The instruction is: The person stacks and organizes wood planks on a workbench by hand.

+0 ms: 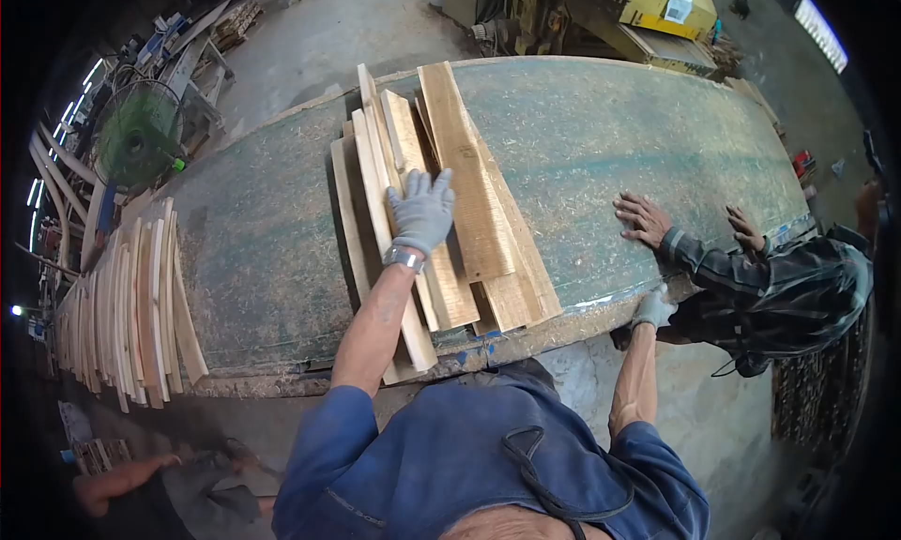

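My left hand, in a pale grey glove, lies with fingers spread on a pile of wooden boards that runs across the green table. Narrow strips lie under and beside its fingers, and a wide brown board is just to its right. My right hand, also gloved, is at the table's near edge on the right, close to a co-worker's sleeve. Its fingers are partly hidden, and whether it grips the edge cannot be made out.
The green table is strewn with wood shavings. Many strips lie stacked at its left end. A co-worker leans at the right, hands on the table. Another person is at lower left. A fan stands beyond.
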A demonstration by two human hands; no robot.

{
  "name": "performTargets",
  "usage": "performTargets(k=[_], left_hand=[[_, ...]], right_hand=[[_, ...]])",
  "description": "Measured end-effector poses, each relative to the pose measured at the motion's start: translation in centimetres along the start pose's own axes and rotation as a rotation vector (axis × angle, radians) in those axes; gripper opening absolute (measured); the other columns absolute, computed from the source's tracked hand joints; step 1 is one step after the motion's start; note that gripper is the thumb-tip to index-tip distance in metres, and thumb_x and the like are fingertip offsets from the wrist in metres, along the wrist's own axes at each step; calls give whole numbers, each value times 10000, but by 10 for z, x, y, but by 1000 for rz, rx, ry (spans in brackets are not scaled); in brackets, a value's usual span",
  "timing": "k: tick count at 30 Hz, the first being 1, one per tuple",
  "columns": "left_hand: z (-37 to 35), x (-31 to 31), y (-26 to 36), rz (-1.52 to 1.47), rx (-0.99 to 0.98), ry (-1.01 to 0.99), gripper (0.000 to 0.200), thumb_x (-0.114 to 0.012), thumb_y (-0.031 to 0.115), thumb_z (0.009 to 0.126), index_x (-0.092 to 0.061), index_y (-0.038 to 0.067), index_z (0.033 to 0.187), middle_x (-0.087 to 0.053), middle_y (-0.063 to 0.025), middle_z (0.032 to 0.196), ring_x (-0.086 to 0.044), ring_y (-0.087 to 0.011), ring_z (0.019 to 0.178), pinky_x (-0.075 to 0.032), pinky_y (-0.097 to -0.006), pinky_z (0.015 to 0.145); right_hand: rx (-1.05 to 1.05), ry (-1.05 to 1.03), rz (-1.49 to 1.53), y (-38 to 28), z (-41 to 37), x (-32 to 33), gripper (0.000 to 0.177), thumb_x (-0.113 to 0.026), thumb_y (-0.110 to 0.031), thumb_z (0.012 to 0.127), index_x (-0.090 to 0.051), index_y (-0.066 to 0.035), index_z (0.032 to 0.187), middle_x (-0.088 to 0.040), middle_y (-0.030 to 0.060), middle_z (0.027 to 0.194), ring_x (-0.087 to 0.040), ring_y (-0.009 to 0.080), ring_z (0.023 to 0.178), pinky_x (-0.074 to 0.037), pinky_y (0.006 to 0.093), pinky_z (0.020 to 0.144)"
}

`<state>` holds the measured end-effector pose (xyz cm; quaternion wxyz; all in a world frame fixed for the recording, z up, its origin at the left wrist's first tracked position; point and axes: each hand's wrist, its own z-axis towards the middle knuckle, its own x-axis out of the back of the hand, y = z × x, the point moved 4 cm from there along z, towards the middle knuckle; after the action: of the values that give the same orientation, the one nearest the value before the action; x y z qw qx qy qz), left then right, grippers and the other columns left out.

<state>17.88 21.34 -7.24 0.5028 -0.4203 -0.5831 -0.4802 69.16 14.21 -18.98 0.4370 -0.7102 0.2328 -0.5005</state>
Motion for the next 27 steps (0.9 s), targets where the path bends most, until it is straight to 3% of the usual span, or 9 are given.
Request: performTargets(k=[7,9,11,14,15,17,20,23,27], left_hand=[[-17,-8,-41,142,-89,133,406,-504,269,916,-556,171,1307,-427,-26,1485,-284,-227,1433,-180,-671,1104],[-23,-12,-49,176,-87,162,408,-517,275,912,-561,171,1304,-429,-21,1483,-285,-223,1430,-180,-672,1103],[-19,-11,-52,160,-52,146,428,-520,276,910,-549,177,1325,-422,-21,1490,-270,-221,1436,-168,-680,1103],[-12,-13,-41,159,2,115,433,-509,275,914,-548,175,1335,-410,-27,1501,-257,-235,1441,-148,-689,1104],[-7,-21,-37,171,8,116,433,-507,278,916,-550,174,1334,-404,-32,1507,-254,-243,1442,-147,-687,1105],[-1,-26,-33,191,16,121,432,-503,286,918,-555,172,1332,-390,-41,1518,-249,-258,1445,-143,-683,1107],[-7,-25,-36,99,-19,165,433,-498,301,918,-577,153,1317,-400,-69,1513,-244,-286,1449,-147,-633,1132],[-9,-24,-40,57,-28,205,439,-499,317,911,-592,146,1304,-421,-72,1499,-258,-275,1444,-141,-611,1144],[-4,-25,-44,57,-8,215,432,-513,312,899,-595,165,1297,-429,-62,1493,-266,-262,1441,-157,-594,1143]], right_hand=[[62,-2,-118,13,-2,19,826,-644,-377,882,-272,121,1427,-456,336,1365,-530,418,1202,-427,430,1010],[260,36,22,49,6,27,793,-646,-272,900,-227,102,1461,-423,310,1398,-532,374,1196,-442,413,997],[192,-71,252,21,-46,45,727,-634,-170,913,-236,64,1475,-444,256,1380,-529,304,1181,-442,383,990],[579,-476,166,-57,-134,26,575,-619,-128,909,-385,38,1408,-500,173,1340,-534,243,1126,-459,352,947],[552,-665,136,-85,-167,14,571,-659,-178,879,-441,41,1360,-504,198,1333,-524,293,1169,-440,392,984],[1160,-740,9,-135,-225,-12,657,-726,-315,812,-479,-11,1338,-462,274,1366,-475,424,1223,-366,507,1048],[1381,-956,-132,-185,-304,-25,857,-764,-484,744,-432,-36,1394,-314,327,1459,-367,509,1312,-346,528,1066],[1352,-998,-516,-185,-341,-61,1030,-791,-569,668,-361,-49,1446,-237,352,1492,-332,527,1331,-336,548,1067],[1121,-1035,-548,-173,-324,-90,1047,-831,-309,612,-289,-73,1476,-224,309,1515,-375,469,1307,-365,501,1056]])
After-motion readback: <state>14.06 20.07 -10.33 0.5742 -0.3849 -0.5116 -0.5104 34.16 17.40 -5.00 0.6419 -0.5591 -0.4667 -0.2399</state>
